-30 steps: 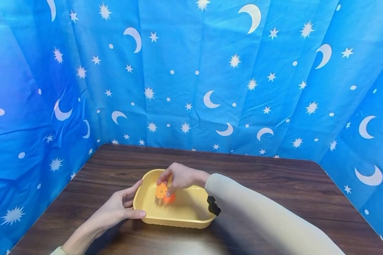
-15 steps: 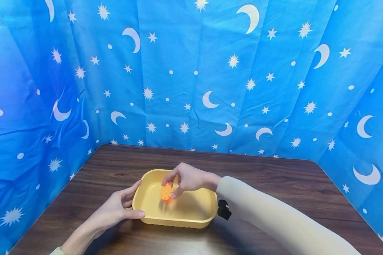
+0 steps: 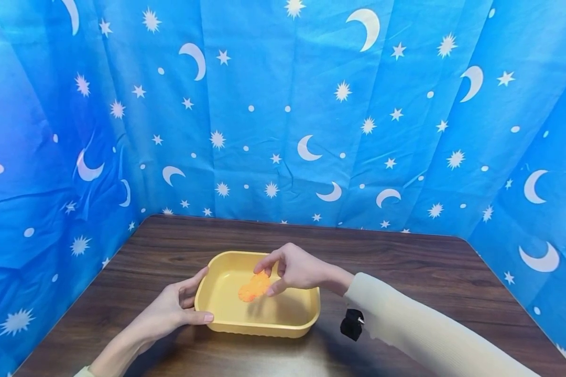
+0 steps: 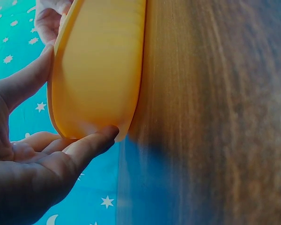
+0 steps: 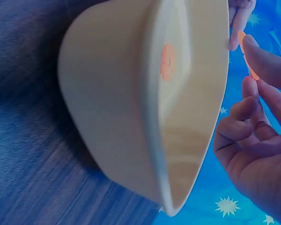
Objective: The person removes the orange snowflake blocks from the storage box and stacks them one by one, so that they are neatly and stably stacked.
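Note:
A yellow plastic tray with a raised rim stands on the table in the head view. My left hand grips its left end, thumb at the near corner and fingers along the far side; the left wrist view shows the thumb against the rim. Above the tray, my right hand pinches an orange flower-shaped disc between thumb and fingers, edge-on in the right wrist view. A second orange notched disc lies on the tray floor, partly covered by the held one in the head view.
The dark wood-grain table extends around the tray on all sides. Behind it and along both sides hangs a blue curtain with white moons and stars. A black device hangs at the right sleeve.
The right hand has shifted right with its orange disc, which has turned from face-on to slanted, uncovering the left part of the second disc. The left hand and tray stay put.

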Demonstrator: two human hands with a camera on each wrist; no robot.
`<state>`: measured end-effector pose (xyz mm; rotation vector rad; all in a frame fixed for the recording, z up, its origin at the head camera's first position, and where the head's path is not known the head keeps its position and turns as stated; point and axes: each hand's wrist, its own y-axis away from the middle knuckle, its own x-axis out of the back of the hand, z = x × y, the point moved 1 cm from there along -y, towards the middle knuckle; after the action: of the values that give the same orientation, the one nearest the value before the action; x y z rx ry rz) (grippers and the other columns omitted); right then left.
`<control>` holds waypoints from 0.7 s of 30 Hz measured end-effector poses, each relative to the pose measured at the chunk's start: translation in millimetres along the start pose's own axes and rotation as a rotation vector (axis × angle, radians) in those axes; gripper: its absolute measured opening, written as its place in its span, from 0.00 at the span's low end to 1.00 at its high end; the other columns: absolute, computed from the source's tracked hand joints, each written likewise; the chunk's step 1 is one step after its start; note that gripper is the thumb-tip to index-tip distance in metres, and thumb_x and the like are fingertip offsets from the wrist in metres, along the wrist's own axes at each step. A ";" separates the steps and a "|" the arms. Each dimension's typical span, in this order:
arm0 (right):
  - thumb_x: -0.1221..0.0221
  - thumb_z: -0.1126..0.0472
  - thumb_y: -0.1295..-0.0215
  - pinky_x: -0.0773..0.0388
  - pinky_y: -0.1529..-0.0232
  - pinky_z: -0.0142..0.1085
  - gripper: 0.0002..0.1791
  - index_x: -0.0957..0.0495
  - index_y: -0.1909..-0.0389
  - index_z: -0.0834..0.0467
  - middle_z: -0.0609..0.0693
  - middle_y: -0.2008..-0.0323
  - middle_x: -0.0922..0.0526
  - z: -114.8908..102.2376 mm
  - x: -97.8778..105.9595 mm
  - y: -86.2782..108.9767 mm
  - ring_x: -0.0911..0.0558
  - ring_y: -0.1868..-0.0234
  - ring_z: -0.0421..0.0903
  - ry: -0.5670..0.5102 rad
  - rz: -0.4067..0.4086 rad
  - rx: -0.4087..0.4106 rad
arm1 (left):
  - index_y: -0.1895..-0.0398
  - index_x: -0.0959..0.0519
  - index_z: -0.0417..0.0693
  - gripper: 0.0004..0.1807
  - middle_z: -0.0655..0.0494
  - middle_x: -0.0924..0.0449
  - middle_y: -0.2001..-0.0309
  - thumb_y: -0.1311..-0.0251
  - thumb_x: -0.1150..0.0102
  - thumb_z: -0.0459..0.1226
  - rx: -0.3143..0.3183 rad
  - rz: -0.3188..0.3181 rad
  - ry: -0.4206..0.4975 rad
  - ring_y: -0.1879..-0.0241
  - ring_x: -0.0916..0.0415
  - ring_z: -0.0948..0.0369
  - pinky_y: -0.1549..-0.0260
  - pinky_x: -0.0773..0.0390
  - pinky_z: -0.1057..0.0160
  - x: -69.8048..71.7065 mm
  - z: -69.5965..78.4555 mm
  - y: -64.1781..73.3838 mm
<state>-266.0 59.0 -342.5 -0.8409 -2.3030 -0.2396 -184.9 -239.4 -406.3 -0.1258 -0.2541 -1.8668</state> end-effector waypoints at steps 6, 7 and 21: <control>0.22 0.69 0.46 0.38 0.79 0.29 0.22 0.12 0.48 0.62 0.53 0.63 0.16 2.0 6.2 19.2 0.32 0.81 0.40 -0.018 0.076 -0.010 | 0.15 0.52 0.40 0.58 0.30 0.44 0.21 0.41 0.22 0.36 0.005 0.000 0.010 0.30 0.30 0.37 0.42 0.19 0.49 -0.1 2.6 1.3; 0.22 0.69 0.46 0.38 0.79 0.29 0.22 0.12 0.48 0.62 0.52 0.63 0.16 2.1 8.1 22.7 0.32 0.81 0.40 -0.015 0.089 -0.014 | 0.15 0.52 0.40 0.58 0.30 0.43 0.21 0.41 0.22 0.36 0.006 0.000 0.010 0.30 0.29 0.37 0.42 0.19 0.49 -0.2 2.5 1.3; 0.23 0.71 0.46 0.37 0.78 0.29 0.25 0.14 0.45 0.64 0.55 0.72 0.23 22.5 31.5 74.4 0.31 0.77 0.43 -0.092 0.215 -0.068 | 0.15 0.52 0.40 0.58 0.31 0.42 0.21 0.40 0.22 0.37 0.013 0.003 0.018 0.31 0.28 0.38 0.41 0.20 0.48 0.0 2.8 0.0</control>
<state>-249.0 141.2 -343.2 -1.1473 -2.2760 -0.1883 -185.0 -238.8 -403.6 -0.1002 -0.2535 -1.8624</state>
